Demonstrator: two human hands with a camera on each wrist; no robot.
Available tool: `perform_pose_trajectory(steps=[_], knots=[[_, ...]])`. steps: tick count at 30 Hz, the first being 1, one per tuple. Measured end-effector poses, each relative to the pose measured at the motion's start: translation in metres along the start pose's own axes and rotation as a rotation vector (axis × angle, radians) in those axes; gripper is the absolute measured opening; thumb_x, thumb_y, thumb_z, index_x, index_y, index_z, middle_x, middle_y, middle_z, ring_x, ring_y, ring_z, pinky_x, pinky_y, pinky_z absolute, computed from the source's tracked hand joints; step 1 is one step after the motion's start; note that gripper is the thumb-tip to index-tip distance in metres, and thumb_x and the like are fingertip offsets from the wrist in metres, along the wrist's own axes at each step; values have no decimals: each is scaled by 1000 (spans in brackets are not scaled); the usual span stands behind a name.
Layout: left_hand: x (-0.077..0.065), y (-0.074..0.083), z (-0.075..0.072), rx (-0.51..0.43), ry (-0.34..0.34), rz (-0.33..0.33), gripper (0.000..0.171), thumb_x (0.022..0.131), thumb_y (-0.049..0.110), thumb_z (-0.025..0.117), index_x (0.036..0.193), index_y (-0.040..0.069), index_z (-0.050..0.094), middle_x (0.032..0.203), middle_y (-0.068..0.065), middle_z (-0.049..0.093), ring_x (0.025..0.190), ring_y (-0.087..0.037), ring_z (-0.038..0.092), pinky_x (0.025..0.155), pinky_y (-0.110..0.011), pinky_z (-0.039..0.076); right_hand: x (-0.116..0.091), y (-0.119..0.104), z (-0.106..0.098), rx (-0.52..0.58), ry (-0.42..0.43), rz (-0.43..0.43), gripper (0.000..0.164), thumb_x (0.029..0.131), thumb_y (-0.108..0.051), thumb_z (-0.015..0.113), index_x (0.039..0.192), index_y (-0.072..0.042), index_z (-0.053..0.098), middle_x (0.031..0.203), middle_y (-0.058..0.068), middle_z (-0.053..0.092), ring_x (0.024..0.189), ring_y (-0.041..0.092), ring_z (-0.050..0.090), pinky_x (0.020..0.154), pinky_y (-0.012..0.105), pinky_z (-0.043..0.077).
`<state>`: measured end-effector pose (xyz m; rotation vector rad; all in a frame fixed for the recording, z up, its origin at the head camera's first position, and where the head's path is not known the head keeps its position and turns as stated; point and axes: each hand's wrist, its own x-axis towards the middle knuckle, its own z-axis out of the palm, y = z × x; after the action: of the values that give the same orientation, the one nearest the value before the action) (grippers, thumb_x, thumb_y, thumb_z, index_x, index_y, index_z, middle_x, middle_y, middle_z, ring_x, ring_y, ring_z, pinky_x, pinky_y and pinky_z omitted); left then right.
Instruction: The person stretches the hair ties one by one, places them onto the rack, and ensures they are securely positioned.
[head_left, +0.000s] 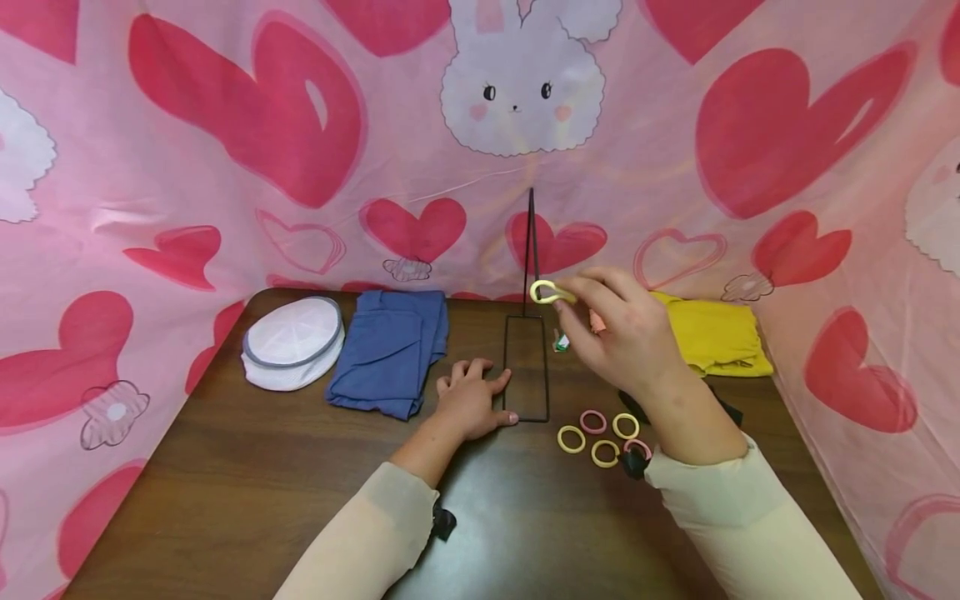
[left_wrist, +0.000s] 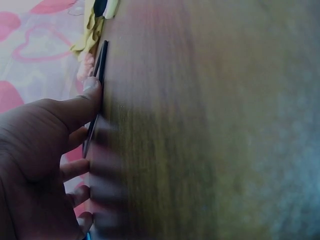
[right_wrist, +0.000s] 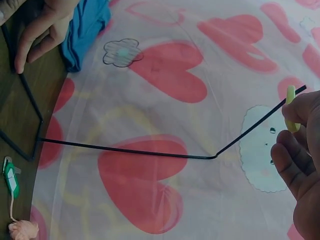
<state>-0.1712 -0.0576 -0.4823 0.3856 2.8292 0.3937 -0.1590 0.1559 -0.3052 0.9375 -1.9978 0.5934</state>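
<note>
1. At the far left of the tabletop [head_left: 225, 483], a white round fabric item [head_left: 292, 333] with grey trim sat tilted; whether it held anything could not be told.
2. Just beside it lay a folded blue cloth [head_left: 382, 350].
3. The left hand [head_left: 468, 404] reached in low, palm down, from a cream sleeve [head_left: 375, 517]. Its fingers were spread and relaxed, not wrapped round anything; the thumb rested on the rectangular base of a black wire stand [right_wrist: 125, 150], and the forefinger touched its left bar.
4. The stand's upright rose from the far end of that base, then bent into an arm slanting toward the person.
5. A yellow ring [right_wrist: 291, 92] was held high at the arm's end. The rod showed on both sides of it in the right wrist view, but whether it passed through the ring was unclear.
6. Right of the base lay a small green-and-white item [right_wrist: 11, 180], joined by a pale cord to a peach pom-pom [right_wrist: 23, 230].
7. Nearer the person, three yellow and two pink loose rings [head_left: 592, 422] lay grouped, one pink partly hidden by the right wrist.
8. The right hand [head_left: 626, 333] was raised, its thumb and fingers pinching the yellow ring.
9. Beyond that forearm lay a crumpled yellow cloth [head_left: 712, 337].
</note>
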Motion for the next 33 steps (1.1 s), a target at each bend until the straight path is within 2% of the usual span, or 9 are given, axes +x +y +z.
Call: perform_pose_trajectory(steps=[6, 12, 19, 25, 33], knots=[[1, 0, 0, -3, -5, -5, 81, 87, 69, 69, 158, 43, 39, 164, -2, 31, 148, -36, 22, 107, -61, 26, 2, 8, 9, 11, 0, 24, 24, 89, -8, 75, 112, -2, 78, 103, 14, 69, 83, 23, 69, 70, 38, 60], [1, 1, -1, 0, -1, -2, 82, 88, 69, 69, 159, 42, 40, 164, -2, 31, 148, -36, 23, 106, -60, 27, 7, 17, 18, 31, 21, 71, 25, 88, -6, 76, 112, -2, 78, 102, 16, 68, 85, 27, 68, 69, 41, 61], [2, 0, -1, -7, 5, -7, 86, 86, 68, 72, 161, 39, 39, 163, -1, 33, 147, -36, 24, 105, -60, 28, 14, 26, 28, 57, 43, 91, 24, 87, -4, 76, 111, -4, 79, 100, 15, 68, 82, 25, 70, 75, 45, 60], [4, -1, 2, -13, -2, -17, 88, 85, 69, 72, 161, 39, 38, 163, 0, 31, 148, -35, 22, 106, -60, 27, 16, 37, 35, 41, 24, 103, 24, 89, -5, 75, 112, -2, 78, 103, 15, 67, 82, 23, 71, 78, 43, 60], [4, -1, 2, -24, 8, -8, 87, 86, 68, 72, 160, 38, 39, 163, -1, 32, 147, -36, 22, 105, -60, 26, 22, 55, 46, 24, 4, 126, 24, 91, -4, 73, 114, 1, 76, 109, 19, 67, 88, 27, 70, 80, 42, 60]])
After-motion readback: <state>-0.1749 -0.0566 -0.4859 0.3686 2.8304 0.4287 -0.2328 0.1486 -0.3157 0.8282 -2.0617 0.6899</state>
